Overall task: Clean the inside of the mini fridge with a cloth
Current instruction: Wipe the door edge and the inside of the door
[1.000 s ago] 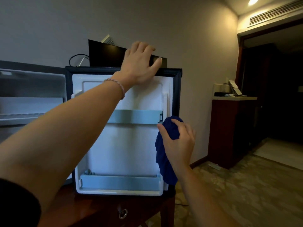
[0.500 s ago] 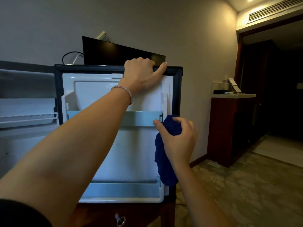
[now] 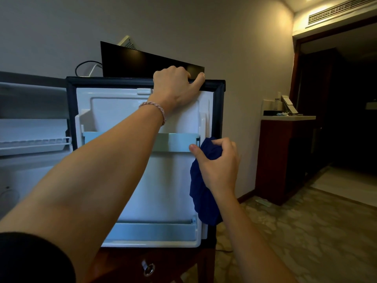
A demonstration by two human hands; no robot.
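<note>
My left hand point(image 3: 175, 88) curls over the top edge of the open mini fridge door point(image 3: 142, 170), fingers hooked behind the black gasket point(image 3: 114, 81) and thumb stretched along it to the right; that grip is closed on the door. A braided bracelet point(image 3: 155, 110) sits on that wrist. My right hand point(image 3: 219, 164) holds a dark blue cloth point(image 3: 201, 193), bunched in a closed grip, with the rest of the fabric hanging down below my palm. The cloth is at the right edge of the door's white inner liner, just beside the end of the upper door shelf point(image 3: 177, 141); I cannot tell whether it is touching the liner. The door has 2 pale shelf rails, the upper one level with my right thumb and the lower door shelf point(image 3: 155, 231) near the bottom.

To the left, the fridge interior point(image 3: 30, 144) stands open, showing a white wire shelf point(image 3: 34, 142). A black panel point(image 3: 146, 62) leans against the wall behind the door top, with a cable point(image 3: 85, 65) looping beside it. The fridge rests on a dark wooden cabinet with a metal ring pull point(image 3: 149, 269). Well apart on the right, a second wooden cabinet point(image 3: 285, 156) carries a pale worktop point(image 3: 289, 117) with small items I cannot make out.
</note>
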